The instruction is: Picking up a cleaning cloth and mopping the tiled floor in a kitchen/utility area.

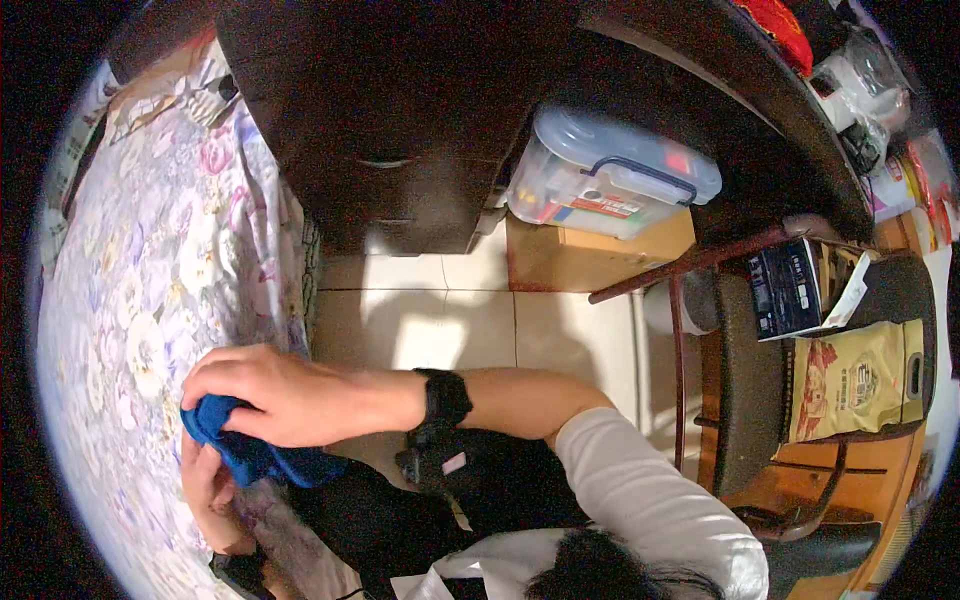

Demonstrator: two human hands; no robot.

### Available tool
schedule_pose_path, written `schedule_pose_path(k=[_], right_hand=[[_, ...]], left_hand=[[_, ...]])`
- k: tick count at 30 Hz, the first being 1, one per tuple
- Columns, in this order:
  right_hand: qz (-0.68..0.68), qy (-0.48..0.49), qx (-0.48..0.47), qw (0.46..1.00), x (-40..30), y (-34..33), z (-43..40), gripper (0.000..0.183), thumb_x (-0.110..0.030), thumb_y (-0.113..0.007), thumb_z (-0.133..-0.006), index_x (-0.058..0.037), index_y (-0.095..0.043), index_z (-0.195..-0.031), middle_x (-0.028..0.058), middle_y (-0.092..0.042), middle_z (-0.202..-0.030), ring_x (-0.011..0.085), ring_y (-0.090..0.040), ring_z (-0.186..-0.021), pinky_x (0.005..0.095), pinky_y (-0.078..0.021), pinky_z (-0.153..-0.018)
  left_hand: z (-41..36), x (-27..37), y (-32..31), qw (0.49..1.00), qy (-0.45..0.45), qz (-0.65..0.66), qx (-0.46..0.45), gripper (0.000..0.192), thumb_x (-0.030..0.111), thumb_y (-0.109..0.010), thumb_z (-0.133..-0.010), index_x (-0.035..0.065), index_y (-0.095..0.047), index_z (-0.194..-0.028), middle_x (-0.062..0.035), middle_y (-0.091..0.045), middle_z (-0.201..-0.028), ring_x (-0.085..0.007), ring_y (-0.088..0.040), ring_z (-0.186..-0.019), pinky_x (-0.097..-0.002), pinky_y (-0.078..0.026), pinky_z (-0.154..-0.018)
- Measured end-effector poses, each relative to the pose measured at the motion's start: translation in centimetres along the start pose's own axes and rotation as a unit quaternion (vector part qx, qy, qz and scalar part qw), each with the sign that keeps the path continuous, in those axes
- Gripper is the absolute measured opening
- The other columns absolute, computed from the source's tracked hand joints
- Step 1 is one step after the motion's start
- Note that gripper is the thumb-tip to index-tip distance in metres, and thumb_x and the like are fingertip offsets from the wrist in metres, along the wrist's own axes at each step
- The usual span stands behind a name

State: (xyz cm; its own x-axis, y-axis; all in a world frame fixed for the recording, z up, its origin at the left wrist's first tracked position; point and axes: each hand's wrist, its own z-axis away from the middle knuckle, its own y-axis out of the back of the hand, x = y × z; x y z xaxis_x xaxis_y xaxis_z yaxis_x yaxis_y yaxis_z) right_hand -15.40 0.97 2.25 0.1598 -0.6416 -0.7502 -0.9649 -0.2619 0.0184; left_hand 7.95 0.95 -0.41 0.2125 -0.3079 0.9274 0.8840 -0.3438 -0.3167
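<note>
A bunched dark-blue cloth [251,461] is between my two hands at the edge of the bed, its loose end hanging toward my dark-clothed lap. My right hand [277,394] reaches across my body and grips the top of the cloth, thumb on the near side, fingers curled over. Below it, my left hand [206,480] holds the cloth's lower left side; its fingertips are partly hidden by the fabric. Black bands circle both wrists. Under both hands spreads a floral bedsheet [161,300], pale with purple and white flowers.
A dark wooden cabinet [360,112] stands ahead. Right of it, a lidded clear plastic storage box [615,176] rests on a cardboard box [585,259] on the tiled floor [480,322]. A chair [742,390] at right holds a yellow printed bag [855,382] and an opened black box [784,289].
</note>
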Motion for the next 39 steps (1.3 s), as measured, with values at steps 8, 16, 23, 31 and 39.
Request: schedule_pose_path(k=[8, 16, 23, 31, 39], right_hand=[[0.117, -0.149, 0.09, 0.978, 0.1, 2.6, 3.7, 0.07, -0.012, -0.071, -0.072, -0.004, -0.035, -0.132, 0.0159, -0.038, -0.131, 0.0287, -0.046, -0.115, 0.0387, -0.039, -0.096], [-0.019, -0.401, -0.193, 0.895, -1.0, 3.3, 5.7, 0.058, -0.021, -0.066, -0.076, 0.0003, -0.044, -0.125, 0.0157, -0.051, -0.12, 0.0208, -0.052, -0.108, 0.0305, -0.0402, -0.093], [-0.086, -0.233, 0.284, 0.926, -10.3, 14.6, 9.2, 0.04, -0.022, -0.053, -0.084, -0.0021, -0.047, -0.117, 0.0084, -0.058, -0.104, 0.0177, -0.057, -0.096, 0.0315, -0.0465, -0.085], [0.756, -0.098, 0.139, 0.632, -10.9, 26.2, 8.7, 0.024, -0.013, -0.063, -0.076, -0.0035, -0.06, -0.098, 0.0145, -0.054, -0.11, 0.0318, -0.049, -0.102, 0.0384, -0.0413, -0.088], [0.832, -0.23, 0.239, 0.444, -19.2, 35.8, 17.1, 0.018, -0.006, -0.057, -0.076, 0.0009, -0.062, -0.092, 0.0197, -0.057, -0.089, 0.0378, -0.054, -0.085, 0.0444, -0.0451, -0.076]], left_hand=[[-1.6, 1.6, -3.2, 0.995, 0.05, -0.057, 0.063, 0.054, 0.02, -0.059, -0.083, -0.0014, -0.035, -0.127, -0.0151, -0.054, -0.111, -0.0217, -0.06, -0.091, -0.033, -0.054, -0.067], [-1.6, 1.8, -4.0, 0.991, 0.005, -0.017, -0.134, 0.089, 0.031, -0.071, -0.073, -0.0025, -0.022, -0.139, -0.0143, -0.045, -0.128, -0.0232, -0.047, -0.115, -0.0323, -0.036, -0.098], [-1.8, 2.6, -4.2, 0.999, -0.018, -0.002, -0.043, 0.066, 0.025, -0.066, -0.078, -0.0021, -0.037, -0.131, -0.0114, -0.058, -0.101, -0.0175, -0.054, -0.087, -0.0285, -0.043, -0.081], [-2.0, 1.5, -3.3, 0.995, -0.007, -0.037, -0.089, 0.052, 0.022, -0.064, -0.08, -0.0019, -0.045, -0.122, -0.0078, -0.056, -0.087, -0.0143, -0.051, -0.078, -0.0251, -0.041, -0.072], [-1.8, 1.8, -2.8, 0.997, -0.014, 0.0, -0.076, 0.048, 0.021, -0.064, -0.081, -0.0018, -0.047, -0.12, -0.0062, -0.055, -0.085, -0.0128, -0.051, -0.077, -0.0236, -0.041, -0.071]])
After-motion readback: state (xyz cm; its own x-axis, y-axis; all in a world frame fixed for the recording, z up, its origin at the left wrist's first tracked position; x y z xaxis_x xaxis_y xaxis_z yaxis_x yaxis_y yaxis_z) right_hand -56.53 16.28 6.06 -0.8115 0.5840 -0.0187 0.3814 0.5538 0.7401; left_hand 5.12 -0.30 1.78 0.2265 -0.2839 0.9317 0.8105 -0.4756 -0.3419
